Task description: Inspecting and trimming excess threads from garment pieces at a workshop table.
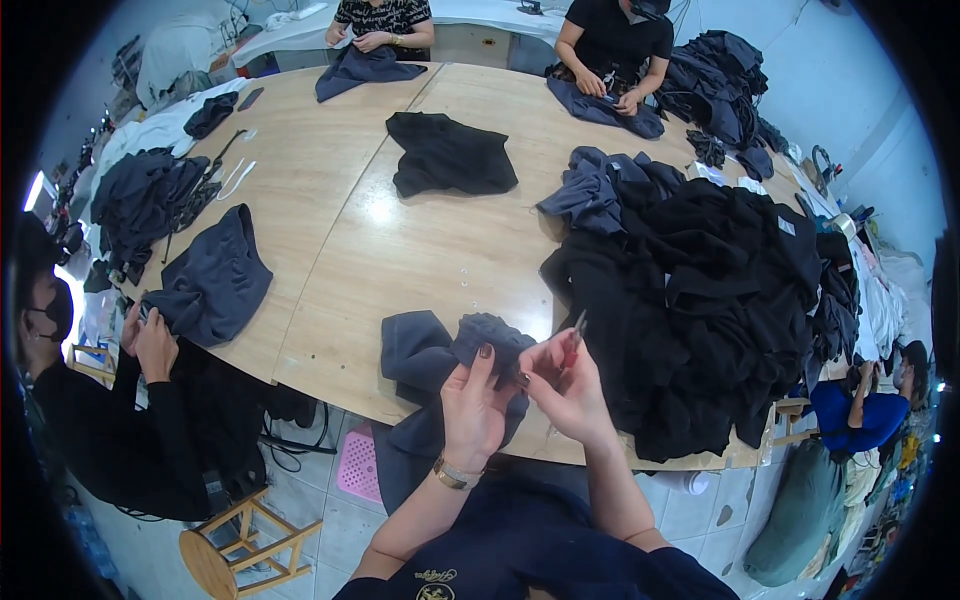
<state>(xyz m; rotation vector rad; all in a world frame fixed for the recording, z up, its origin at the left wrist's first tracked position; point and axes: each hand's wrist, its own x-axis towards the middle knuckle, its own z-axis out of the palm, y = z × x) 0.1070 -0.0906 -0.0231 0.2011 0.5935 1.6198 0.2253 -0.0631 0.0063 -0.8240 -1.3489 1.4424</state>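
Note:
At the near edge of the table, a dark grey garment (413,350) lies partly on the wood, and part of it hangs over the edge. My left hand (474,412) grips its gathered, bunched part, thumb on top. My right hand (572,395) is closed around small red-handled thread snips (572,350), their metal tips pointing up and away from the cloth. The fingertips of that hand meet the bunched fabric beside my left fingers; whether they pinch a thread is too small to tell.
A large heap of black garments (690,300) rises close to my right hand. A black garment (450,155) lies mid-table. A co-worker at the left handles a grey garment (215,280); two more work across the table. A wooden stool (210,565) and a pink plastic stool (360,466) stand below.

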